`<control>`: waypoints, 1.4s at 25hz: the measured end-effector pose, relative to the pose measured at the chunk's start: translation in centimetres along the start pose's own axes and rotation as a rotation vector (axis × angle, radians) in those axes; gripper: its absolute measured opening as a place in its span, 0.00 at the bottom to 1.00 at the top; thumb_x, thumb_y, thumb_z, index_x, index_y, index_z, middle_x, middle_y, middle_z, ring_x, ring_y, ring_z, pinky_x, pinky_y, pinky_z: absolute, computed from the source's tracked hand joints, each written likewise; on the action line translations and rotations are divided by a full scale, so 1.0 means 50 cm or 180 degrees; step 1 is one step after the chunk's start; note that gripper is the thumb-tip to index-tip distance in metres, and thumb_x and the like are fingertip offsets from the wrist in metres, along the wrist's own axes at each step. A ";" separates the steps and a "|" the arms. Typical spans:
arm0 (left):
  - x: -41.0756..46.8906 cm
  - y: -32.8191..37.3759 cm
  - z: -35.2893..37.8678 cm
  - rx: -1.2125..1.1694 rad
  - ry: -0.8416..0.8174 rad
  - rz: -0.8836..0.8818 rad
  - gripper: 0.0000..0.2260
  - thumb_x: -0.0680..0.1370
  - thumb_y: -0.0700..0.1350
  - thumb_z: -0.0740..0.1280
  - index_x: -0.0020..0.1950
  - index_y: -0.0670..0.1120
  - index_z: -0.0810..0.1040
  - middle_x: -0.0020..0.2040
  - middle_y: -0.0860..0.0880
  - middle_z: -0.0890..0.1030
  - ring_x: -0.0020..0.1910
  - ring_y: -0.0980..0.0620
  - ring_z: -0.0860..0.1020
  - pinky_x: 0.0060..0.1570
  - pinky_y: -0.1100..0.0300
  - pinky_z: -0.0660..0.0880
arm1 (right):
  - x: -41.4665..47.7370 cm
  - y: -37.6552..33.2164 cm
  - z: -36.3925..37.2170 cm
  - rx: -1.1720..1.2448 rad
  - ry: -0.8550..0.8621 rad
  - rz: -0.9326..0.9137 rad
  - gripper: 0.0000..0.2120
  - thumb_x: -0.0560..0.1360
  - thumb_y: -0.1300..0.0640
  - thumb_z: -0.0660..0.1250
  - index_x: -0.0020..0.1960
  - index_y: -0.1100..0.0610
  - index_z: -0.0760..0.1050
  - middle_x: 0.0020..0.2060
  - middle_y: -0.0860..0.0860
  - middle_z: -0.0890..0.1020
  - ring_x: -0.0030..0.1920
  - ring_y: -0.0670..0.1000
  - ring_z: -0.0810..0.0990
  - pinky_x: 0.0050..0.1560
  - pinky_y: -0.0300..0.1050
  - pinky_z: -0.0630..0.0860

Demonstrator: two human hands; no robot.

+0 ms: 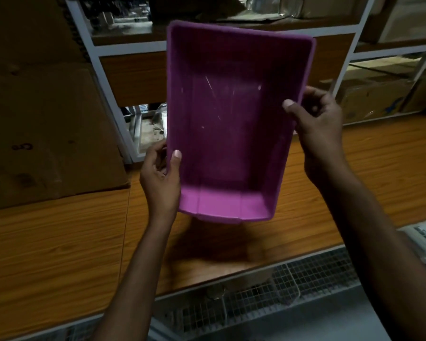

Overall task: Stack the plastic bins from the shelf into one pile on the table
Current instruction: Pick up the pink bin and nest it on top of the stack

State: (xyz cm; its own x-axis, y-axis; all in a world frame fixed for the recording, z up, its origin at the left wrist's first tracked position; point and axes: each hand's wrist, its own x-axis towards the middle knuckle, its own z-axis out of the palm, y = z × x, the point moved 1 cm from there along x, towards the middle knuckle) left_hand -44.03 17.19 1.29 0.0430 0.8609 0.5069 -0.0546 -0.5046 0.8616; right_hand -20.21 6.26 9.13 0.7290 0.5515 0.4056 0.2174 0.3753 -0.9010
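Note:
A purple plastic bin (229, 124) hangs in the air above the wooden table (59, 242), tilted so its empty inside faces me. My left hand (161, 178) grips its left rim, thumb inside the wall. My right hand (317, 129) grips the right rim higher up, thumb inside too. The bin's far end points up toward the white-framed shelf (101, 55). No other bin shows on the table or the shelf.
A large cardboard box (44, 119) stands on the table at the left, against the shelf. More boxes (374, 97) sit at the back right. Wire mesh baskets (280, 286) lie below the table's near edge.

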 end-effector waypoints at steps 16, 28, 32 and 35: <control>-0.033 -0.095 -0.015 -0.0683 -0.0254 -0.1568 0.07 0.85 0.42 0.62 0.59 0.49 0.78 0.47 0.54 0.82 0.38 0.65 0.80 0.38 0.63 0.79 | -0.118 0.023 -0.015 -0.0598 -0.1056 0.0542 0.36 0.70 0.77 0.67 0.72 0.51 0.75 0.55 0.56 0.76 0.47 0.46 0.74 0.46 0.35 0.76; 0.046 -0.011 0.012 0.0044 -0.1666 -0.2445 0.12 0.79 0.44 0.70 0.61 0.42 0.82 0.52 0.46 0.84 0.43 0.51 0.82 0.43 0.56 0.79 | -0.045 0.112 -0.131 0.0021 -0.0966 0.2842 0.20 0.62 0.70 0.62 0.51 0.63 0.84 0.47 0.59 0.76 0.38 0.52 0.70 0.41 0.40 0.67; 0.034 -0.022 0.027 0.0146 -0.1804 -0.2323 0.12 0.78 0.42 0.70 0.61 0.46 0.80 0.48 0.49 0.82 0.40 0.55 0.79 0.37 0.59 0.78 | -0.058 0.099 -0.152 -0.0204 -0.0864 0.2609 0.24 0.72 0.74 0.57 0.61 0.55 0.77 0.42 0.50 0.83 0.35 0.44 0.81 0.32 0.36 0.77; 0.016 -0.021 0.035 -0.0003 -0.1775 -0.2111 0.11 0.77 0.37 0.69 0.57 0.49 0.78 0.46 0.50 0.81 0.41 0.55 0.78 0.36 0.61 0.78 | -0.086 0.079 -0.167 -0.0748 -0.0889 0.2153 0.27 0.73 0.77 0.61 0.64 0.53 0.76 0.43 0.51 0.81 0.40 0.46 0.81 0.34 0.38 0.77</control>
State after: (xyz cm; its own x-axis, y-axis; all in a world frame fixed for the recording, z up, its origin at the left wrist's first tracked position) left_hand -42.19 18.29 0.84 0.5493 0.8198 -0.1617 0.1542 0.0907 0.9839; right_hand -17.04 -0.85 2.55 0.5682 0.7840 -0.2499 -0.0626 -0.2617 -0.9631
